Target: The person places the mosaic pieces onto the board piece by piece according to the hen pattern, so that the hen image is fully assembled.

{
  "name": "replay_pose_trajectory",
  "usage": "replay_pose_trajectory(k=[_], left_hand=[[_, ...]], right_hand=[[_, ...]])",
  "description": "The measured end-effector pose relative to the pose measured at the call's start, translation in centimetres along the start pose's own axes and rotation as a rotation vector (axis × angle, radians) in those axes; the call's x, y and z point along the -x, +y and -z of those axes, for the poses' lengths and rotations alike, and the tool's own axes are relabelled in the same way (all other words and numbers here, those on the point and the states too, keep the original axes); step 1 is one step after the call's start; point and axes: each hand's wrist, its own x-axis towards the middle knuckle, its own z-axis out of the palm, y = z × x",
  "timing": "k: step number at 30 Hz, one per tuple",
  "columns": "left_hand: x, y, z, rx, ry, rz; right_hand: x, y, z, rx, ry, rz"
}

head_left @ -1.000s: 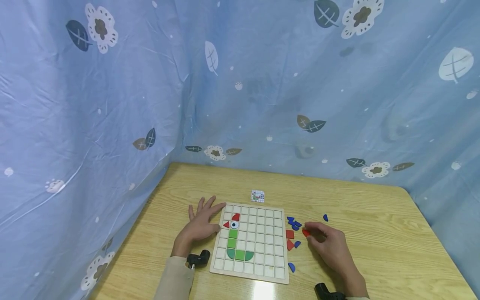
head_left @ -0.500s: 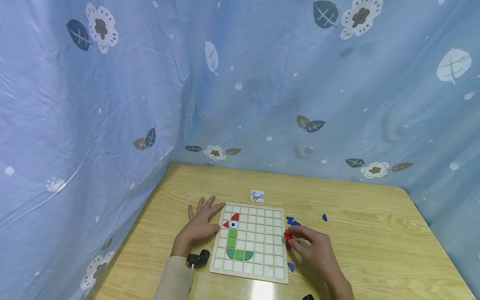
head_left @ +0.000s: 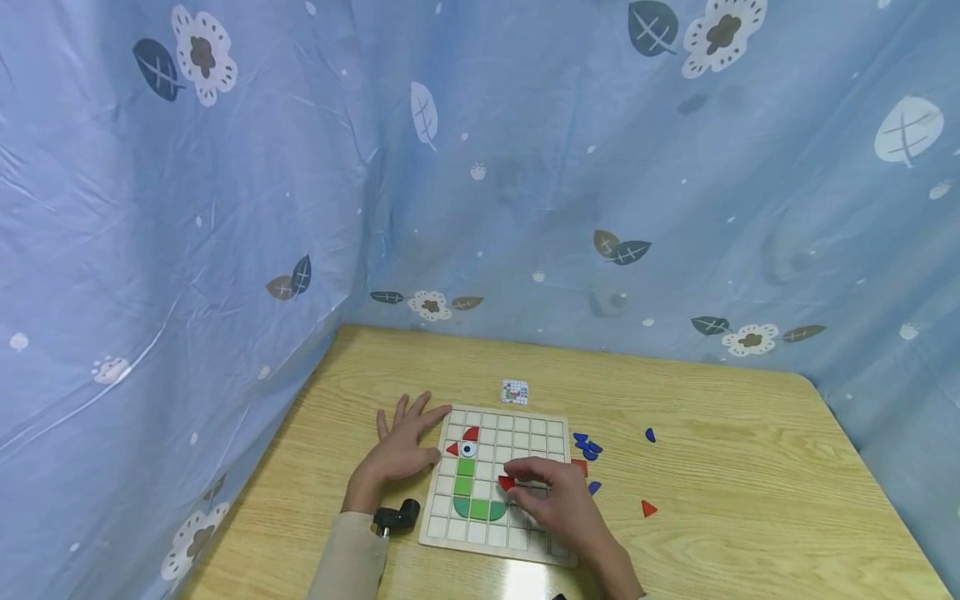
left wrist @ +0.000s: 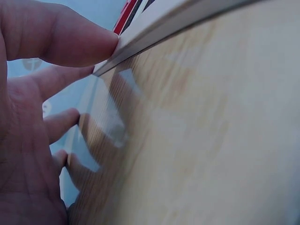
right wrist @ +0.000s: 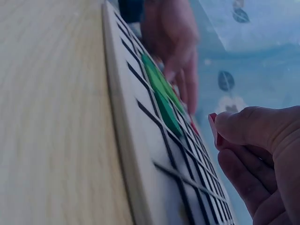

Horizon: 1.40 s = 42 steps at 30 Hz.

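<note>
My left hand (head_left: 401, 454) lies at the left edge of the wooden grid board (head_left: 517, 553), fingers spread. In the left wrist view its thumb (left wrist: 89, 40) touches the board's rim. Over the middle of the board, my right hand (head_left: 558, 500) pinches a small red tile (head_left: 507, 482) between thumb and fingertips; the right wrist view shows that red tile (right wrist: 214, 127) edge-on, above the grid. Set in the board's left columns are a red quarter-round tile (head_left: 471, 433), a red triangle (head_left: 452, 449), an eye tile (head_left: 468, 449), green squares (head_left: 465, 467) and green quarter-round tiles (head_left: 498, 511).
Right of the board lie several blue half-round tiles (head_left: 590, 447), a partly hidden red square (head_left: 581, 468), a lone blue tile (head_left: 650, 435) and a loose red triangle (head_left: 648, 508). A small picture card (head_left: 514, 392) lies behind the board. A patterned blue curtain (head_left: 480, 208) surrounds the table.
My right hand has moved left from the loose tiles to above the board, carrying a red tile. The loose red triangle on the right now shows. My left hand has stayed in place.
</note>
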Motion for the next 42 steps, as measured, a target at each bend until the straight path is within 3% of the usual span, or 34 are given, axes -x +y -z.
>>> replay_pose_trajectory(k=[9, 14, 17, 22, 36, 42], left_hand=[[-0.2, 0.0, 0.0, -0.019, -0.002, -0.007], [-0.2, 0.1, 0.1, -0.021, -0.003, -0.004], [-0.2, 0.2, 0.1, -0.026, -0.006, 0.000], [-0.1, 0.3, 0.2, -0.035, -0.003, 0.001], [-0.1, 0.1, 0.1, -0.034, 0.002, 0.008], [-0.2, 0.0, 0.0, -0.033, -0.003, 0.007]], right_hand=[[-1.2, -0.6, -2.5, -0.028, -0.054, 0.087], [-1.4, -0.7, -3.2, 0.086, -0.063, 0.125], [-1.5, -0.9, -3.4, 0.136, -0.053, 0.123], [-1.6, -1.1, -3.8, 0.126, -0.024, 0.150], [-1.9, -1.3, -4.1, 0.206, -0.037, 0.156], [-1.3, -1.2, -3.0, 0.149, -0.015, 0.142]])
